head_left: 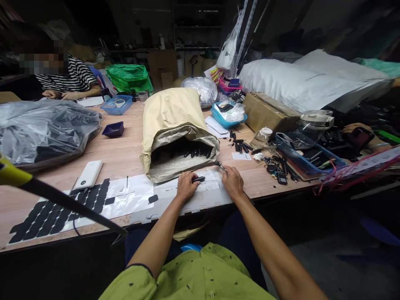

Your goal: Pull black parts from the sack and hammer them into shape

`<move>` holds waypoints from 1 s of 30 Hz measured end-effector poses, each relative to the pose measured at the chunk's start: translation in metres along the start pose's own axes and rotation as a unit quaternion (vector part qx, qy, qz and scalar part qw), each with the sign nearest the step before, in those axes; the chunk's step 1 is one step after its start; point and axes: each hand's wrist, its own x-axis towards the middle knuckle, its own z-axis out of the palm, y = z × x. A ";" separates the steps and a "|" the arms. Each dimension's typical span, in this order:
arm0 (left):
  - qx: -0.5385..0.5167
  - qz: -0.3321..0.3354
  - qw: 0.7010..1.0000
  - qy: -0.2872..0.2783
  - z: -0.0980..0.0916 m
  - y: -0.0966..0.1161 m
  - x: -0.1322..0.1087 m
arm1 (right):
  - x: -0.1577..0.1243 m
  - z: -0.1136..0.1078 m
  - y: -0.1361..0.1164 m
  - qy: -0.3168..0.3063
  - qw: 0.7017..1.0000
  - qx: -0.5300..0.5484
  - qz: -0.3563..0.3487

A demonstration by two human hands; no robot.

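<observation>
My left hand [186, 186] is closed on a small black cylindrical piece [199, 179] and rests on a clear plastic sheet at the table's near edge. To its right, my right hand [233, 181] grips a slim metal tool [221, 166] with a dark tip; its exact kind is unclear. Just beyond both hands lies a big cream woven sack [171, 112], its mouth facing me. Inside the sack's dark opening several black pieces [198, 152] show, much like the one in my left hand.
Black oblong stickers [90, 200] and a white power bank [89, 174] lie to the left. Loose black parts [240, 146], a lidded jar [261, 138] and a blue basket [308, 156] are on the right. A dark pole crosses the left foreground. Across the table sits a person in stripes [79, 71].
</observation>
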 end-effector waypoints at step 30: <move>0.113 -0.081 0.956 -0.259 0.025 -0.052 -0.143 | 0.007 0.023 0.011 0.054 0.985 -0.164 -0.024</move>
